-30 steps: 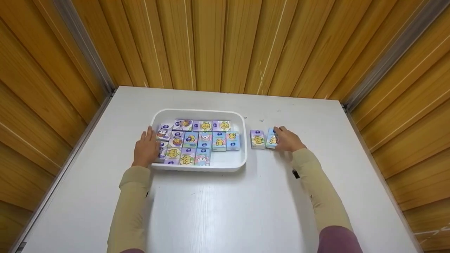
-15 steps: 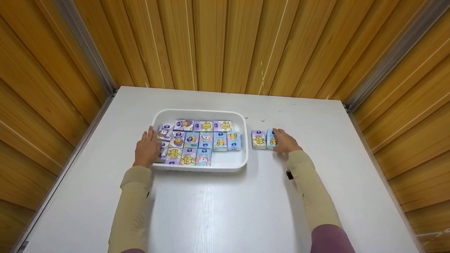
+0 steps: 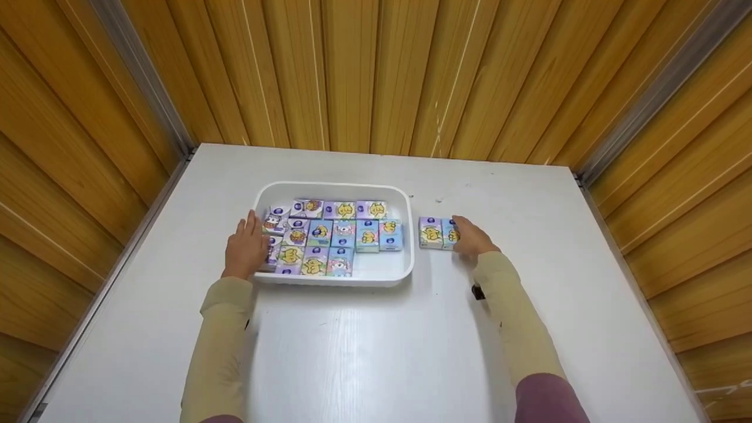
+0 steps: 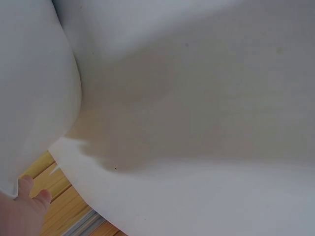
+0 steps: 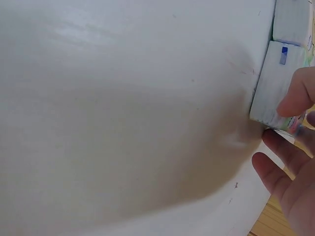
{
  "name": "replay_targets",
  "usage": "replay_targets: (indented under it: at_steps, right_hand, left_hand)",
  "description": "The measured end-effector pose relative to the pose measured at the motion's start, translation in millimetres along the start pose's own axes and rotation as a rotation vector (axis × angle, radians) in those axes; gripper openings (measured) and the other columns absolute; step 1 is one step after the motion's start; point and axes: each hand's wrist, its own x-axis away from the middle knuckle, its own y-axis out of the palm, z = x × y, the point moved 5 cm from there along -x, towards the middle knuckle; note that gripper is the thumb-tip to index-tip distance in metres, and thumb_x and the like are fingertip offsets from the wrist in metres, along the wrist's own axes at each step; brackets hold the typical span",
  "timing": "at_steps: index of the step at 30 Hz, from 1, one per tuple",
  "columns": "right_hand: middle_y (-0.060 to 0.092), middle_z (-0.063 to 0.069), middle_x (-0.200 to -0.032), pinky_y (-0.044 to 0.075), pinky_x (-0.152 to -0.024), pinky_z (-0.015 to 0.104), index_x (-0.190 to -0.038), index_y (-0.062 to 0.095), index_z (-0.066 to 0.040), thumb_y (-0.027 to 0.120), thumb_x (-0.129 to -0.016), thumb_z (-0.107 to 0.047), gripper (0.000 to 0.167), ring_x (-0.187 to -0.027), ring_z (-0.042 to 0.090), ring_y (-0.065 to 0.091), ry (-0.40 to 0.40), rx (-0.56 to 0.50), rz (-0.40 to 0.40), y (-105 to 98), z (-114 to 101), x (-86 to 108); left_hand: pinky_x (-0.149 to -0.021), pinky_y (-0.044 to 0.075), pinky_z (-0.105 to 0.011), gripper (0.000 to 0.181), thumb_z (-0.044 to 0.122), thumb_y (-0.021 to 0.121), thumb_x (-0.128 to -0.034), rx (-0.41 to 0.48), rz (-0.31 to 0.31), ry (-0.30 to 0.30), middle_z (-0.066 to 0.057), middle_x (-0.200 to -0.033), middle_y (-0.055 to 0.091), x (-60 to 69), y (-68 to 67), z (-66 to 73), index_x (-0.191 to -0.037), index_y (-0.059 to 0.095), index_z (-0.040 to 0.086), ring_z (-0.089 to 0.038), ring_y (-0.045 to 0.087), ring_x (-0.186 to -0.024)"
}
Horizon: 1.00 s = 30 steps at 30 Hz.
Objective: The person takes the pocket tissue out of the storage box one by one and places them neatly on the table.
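"Two boxes (image 3: 431, 230) on the surface (image 3: 423, 352), off the tray's right edge (image 3: 409, 247)?"
"Your right hand (image 3: 474, 239) pinches the outer box (image 3: 448, 229), probably squaring them; your left hand (image 3: 244, 249) rests uncurled on the tray's left edge. Next, likely grip both."

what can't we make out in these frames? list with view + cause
Head: right part of the blue cartoon box, behind the right hand.
Head: part of a purple box in the white tray, behind the left hand.
Head: any lettering on the boxes, too small.
Left wrist: most of the left hand, cut off lower left; tray contents, behind its wall.
Right wrist: loose purple box, cut off at top.
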Motion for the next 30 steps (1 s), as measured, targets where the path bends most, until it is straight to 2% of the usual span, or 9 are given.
replay_targets:
  at_steps: [2,6,11,16,24,30]
  right_hand:
    - [0.007,0.008,-0.150,0.010,-0.110,0.048,-0.143,0.008,-0.016,0.057,-0.077,-0.001,0.084,-0.137,0.031,0.008,0.011,-0.014,-0.012,-0.7,-0.4,0.6]
    - [-0.001,0.009,-0.150,0.006,-0.111,0.048,-0.143,0.007,-0.013,0.052,-0.076,-0.004,0.082,-0.137,0.030,0.000,-0.058,0.029,-0.009,-6.7,-9.2,-2.3]
    - [-0.001,0.010,-0.150,0.008,-0.109,0.052,-0.143,0.010,-0.009,0.052,-0.075,-0.011,0.080,-0.137,0.031,-0.001,-0.160,0.081,0.062,-19.4,-33.1,-5.5]
    - [-0.001,0.005,-0.151,0.008,-0.110,0.051,-0.143,0.012,-0.012,0.056,-0.077,-0.017,0.080,-0.138,0.027,-0.001,-0.222,0.042,0.089,-22.5,-61.5,-2.4]
    - [0.005,0.004,-0.151,0.010,-0.110,0.049,-0.142,0.015,-0.011,0.058,-0.072,-0.021,0.083,-0.138,0.024,0.003,-0.345,0.051,0.109,-12.4,-106.0,7.8]
    - [0.001,0.004,-0.151,0.011,-0.111,0.046,-0.143,0.012,-0.010,0.069,-0.073,-0.031,0.093,-0.138,0.024,0.002,-0.375,0.074,0.057,4.8,-132.2,14.6]
  left_hand:
    - [-0.097,0.031,-0.055,0.055,0.024,0.034,-0.0932,0.001,-0.005,-0.002,-0.021,-0.146,0.013,0.4,-0.2,-0.2,-0.136,0.021,-0.008,-0.040,0.018,-0.131]
    - [-0.099,0.029,-0.055,0.055,0.024,0.034,-0.0933,0.019,-0.015,-0.011,-0.020,-0.147,0.012,1.3,-1.8,-0.3,-0.137,0.020,-0.007,-0.039,0.018,-0.132]
    - [-0.101,0.026,-0.056,0.056,0.024,0.034,-0.0932,0.043,-0.022,-0.015,-0.020,-0.147,0.011,2.4,-5.2,0.9,-0.137,0.019,-0.007,-0.039,0.016,-0.132]
    - [-0.101,0.026,-0.056,0.056,0.024,0.032,-0.0936,0.041,-0.033,-0.016,-0.020,-0.147,0.009,2.6,-4.3,0.8,-0.138,0.018,-0.007,-0.039,0.016,-0.132]
    - [-0.095,0.032,-0.057,0.053,0.022,0.034,-0.0922,0.050,0.030,0.012,-0.021,-0.145,0.016,3.8,-5.4,1.0,-0.135,0.025,-0.008,-0.040,0.022,-0.130]
    - [-0.096,0.031,-0.056,0.054,0.023,0.034,-0.0924,0.051,0.020,0.005,-0.021,-0.146,0.015,2.7,-5.0,0.6,-0.135,0.024,-0.008,-0.039,0.020,-0.131]
